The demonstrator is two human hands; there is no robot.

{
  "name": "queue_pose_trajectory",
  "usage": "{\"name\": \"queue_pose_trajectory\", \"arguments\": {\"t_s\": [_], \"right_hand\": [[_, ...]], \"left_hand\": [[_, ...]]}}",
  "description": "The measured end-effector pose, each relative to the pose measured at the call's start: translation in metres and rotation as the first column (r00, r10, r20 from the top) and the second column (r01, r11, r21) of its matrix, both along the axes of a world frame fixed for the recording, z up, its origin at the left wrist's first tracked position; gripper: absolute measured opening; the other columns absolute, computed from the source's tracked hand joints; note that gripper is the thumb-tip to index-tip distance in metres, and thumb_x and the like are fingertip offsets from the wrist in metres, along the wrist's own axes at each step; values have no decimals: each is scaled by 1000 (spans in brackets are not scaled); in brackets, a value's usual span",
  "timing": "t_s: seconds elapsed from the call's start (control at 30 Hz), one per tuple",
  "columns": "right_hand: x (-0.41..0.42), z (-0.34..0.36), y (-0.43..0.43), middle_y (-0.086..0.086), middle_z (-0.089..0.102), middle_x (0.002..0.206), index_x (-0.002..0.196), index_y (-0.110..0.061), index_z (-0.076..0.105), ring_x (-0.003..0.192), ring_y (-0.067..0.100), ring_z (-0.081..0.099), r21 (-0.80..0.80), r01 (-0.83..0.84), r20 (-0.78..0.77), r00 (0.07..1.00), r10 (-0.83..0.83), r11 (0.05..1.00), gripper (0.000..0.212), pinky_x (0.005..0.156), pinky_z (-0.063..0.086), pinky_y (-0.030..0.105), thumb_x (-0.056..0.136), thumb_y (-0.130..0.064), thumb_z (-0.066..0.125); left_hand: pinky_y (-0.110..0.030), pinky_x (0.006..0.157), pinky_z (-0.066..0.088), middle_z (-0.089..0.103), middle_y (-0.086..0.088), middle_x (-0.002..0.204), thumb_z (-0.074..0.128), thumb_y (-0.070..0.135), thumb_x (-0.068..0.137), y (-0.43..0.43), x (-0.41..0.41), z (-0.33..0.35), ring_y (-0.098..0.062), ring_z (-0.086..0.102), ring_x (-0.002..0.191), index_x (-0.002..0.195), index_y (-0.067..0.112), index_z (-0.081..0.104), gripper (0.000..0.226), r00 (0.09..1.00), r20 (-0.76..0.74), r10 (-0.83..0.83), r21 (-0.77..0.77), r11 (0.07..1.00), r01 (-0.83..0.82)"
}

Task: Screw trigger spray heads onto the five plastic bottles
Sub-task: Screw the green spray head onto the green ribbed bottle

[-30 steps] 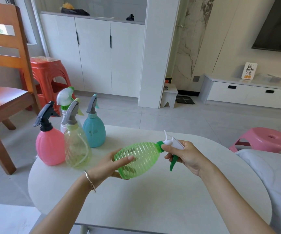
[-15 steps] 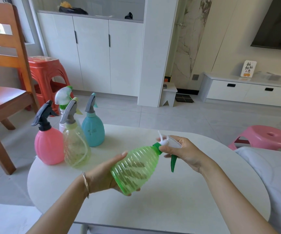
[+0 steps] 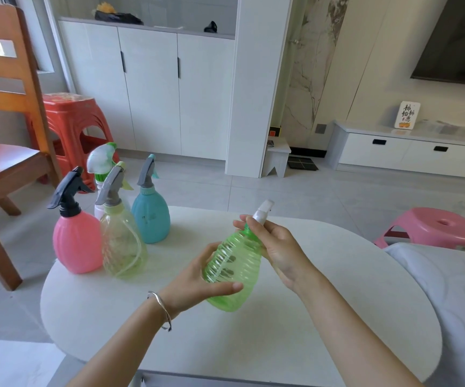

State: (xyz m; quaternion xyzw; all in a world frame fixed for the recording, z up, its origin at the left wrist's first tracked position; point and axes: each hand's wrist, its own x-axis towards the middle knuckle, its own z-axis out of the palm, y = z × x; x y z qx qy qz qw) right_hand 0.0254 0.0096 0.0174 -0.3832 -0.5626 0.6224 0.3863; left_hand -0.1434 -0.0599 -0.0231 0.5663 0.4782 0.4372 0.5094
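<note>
A ribbed green bottle (image 3: 232, 270) hangs tilted above the white table (image 3: 337, 317), its neck pointing up and away. My left hand (image 3: 197, 280) cups its lower body from the left. My right hand (image 3: 274, 247) wraps the neck and the white spray head (image 3: 262, 210), whose nozzle sticks out above my fingers. At the table's far left stand a pink bottle (image 3: 76, 241) with a black head, a clear yellowish bottle (image 3: 122, 247) with a grey head, a teal bottle (image 3: 150, 219) with a grey head, and behind them a white bottle (image 3: 99, 210) with a white-green head.
A wooden chair (image 3: 5, 129) and a red stool (image 3: 69, 124) stand left of the table. A pink stool (image 3: 435, 230) sits on the floor at right, with a white cushion (image 3: 454, 303) beside the table's right edge. White cabinets line the back wall.
The green bottle has swung from lying sideways to nearly upright. My left hand slid lower around its body. My right hand rose with the spray head and turned over the neck.
</note>
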Motion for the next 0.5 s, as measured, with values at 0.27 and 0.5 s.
{"name": "queue_pose_trajectory", "arguments": {"t_s": [0.27,0.5], "right_hand": [[-8,8,2,1,75,104,90,-18,72,103,11,67,27,18,-57,998,-17,999,36,107,41,39,68,-46,71],[-23,20,-7,-3,72,113,107,-19,69,113,10,62,115,-31,-64,997,38,993,51,109,39,40,70,-54,68]], "left_hand": [[-18,80,51,66,-3,116,83,27,61,-4,4,0,-10,66,102,124,25,50,72,996,-1,90,79,993,-89],[-13,79,49,66,12,109,83,30,61,-16,-1,12,-1,64,101,119,34,48,68,979,-14,204,243,950,-195]]}}
